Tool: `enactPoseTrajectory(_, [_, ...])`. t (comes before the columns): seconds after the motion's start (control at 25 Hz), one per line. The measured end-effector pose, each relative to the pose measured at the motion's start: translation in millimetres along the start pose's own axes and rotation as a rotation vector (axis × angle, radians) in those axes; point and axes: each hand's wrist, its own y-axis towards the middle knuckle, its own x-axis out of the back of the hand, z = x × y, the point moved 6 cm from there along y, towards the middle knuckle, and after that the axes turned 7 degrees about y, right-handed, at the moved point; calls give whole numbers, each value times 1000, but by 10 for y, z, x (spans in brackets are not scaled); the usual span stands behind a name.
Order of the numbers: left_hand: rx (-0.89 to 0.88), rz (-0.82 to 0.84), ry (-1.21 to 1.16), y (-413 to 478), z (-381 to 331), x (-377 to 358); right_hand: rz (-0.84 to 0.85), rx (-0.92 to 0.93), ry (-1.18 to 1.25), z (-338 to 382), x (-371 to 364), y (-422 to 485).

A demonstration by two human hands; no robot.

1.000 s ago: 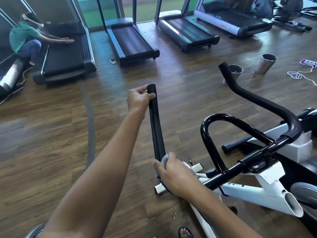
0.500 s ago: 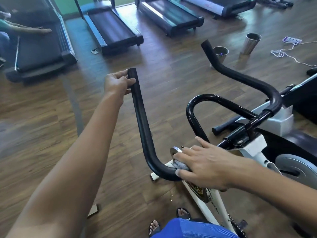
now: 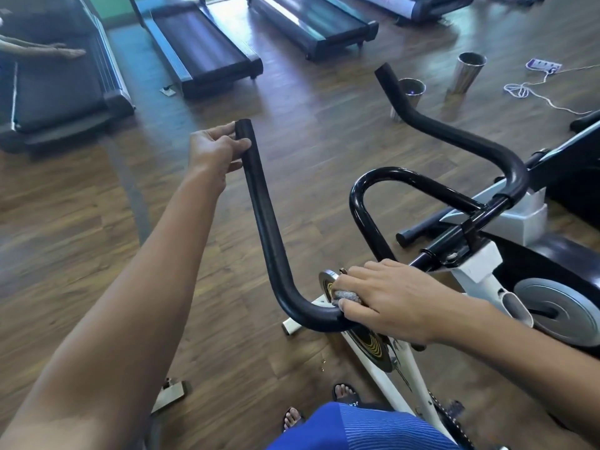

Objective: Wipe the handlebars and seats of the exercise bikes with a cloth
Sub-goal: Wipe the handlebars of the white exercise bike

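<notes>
We grip the free tip of the black handlebar with our left hand, up at about 10 o'clock in the view, thumb and fingers wrapped closely round the end of the tube. From there the bar runs down toward 5 o'clock and bends sharply. At that bend our right hand lies over the bar with its fingers curled onto a small bunched grey cloth, holding it against the tube. The cloth shows only as a wad peeking out under the fingers. The other horn of the handlebar rises toward 1 o'clock, and the white frame of the exercise bike with its grey wheel sits at 3 to 4 o'clock. Two metal cups stand on the wooden floor at 1 o'clock, just beyond that horn. Treadmills line up from 10 to 12 o'clock. Our sandalled feet show at 6 o'clock
</notes>
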Motion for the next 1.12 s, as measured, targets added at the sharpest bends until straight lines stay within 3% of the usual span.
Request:
enactPoseTrajectory(0.12, [-22,-23,23,-19,16,18,-5,38,-6,0,33,84])
enactPoseTrajectory(0.16, [-57,-63,79,-52,48,41,-13,-10,148,14,90,123])
enactPoseTrajectory(0.32, [-282,-304,265,-516,209,146,-156,-429,1387,-114,207,353])
enactPoseTrajectory(0.4, [-314,-250,173,-856,322,90,-121,-478,1867,-31,174,487])
enactPoseTrajectory(0.48, [-273,-86,26,-1120,419,-35,-146,-417,2071,106,252,659])
enactPoseTrajectory(0.6, [-139,65,-157,-1168,515,-105,-307,-434,1996,177,343,920])
enactPoseTrajectory(0.8, [4,441,-411,-1065,429,9,-276,-338,1772,362,601,1241])
enactPoseTrajectory(0.88, [27,516,-431,-1050,421,53,-309,-288,1690,427,650,1346])
enactPoseTrajectory(0.96, [69,474,-444,-971,479,95,-388,-234,1285,388,683,1468])
enactPoseTrajectory(1.04, [84,294,-436,-815,570,223,-409,-209,865,315,749,1577])
enactPoseTrajectory(1.12, [32,3,-397,-629,570,447,-454,-177,857,187,903,1685])
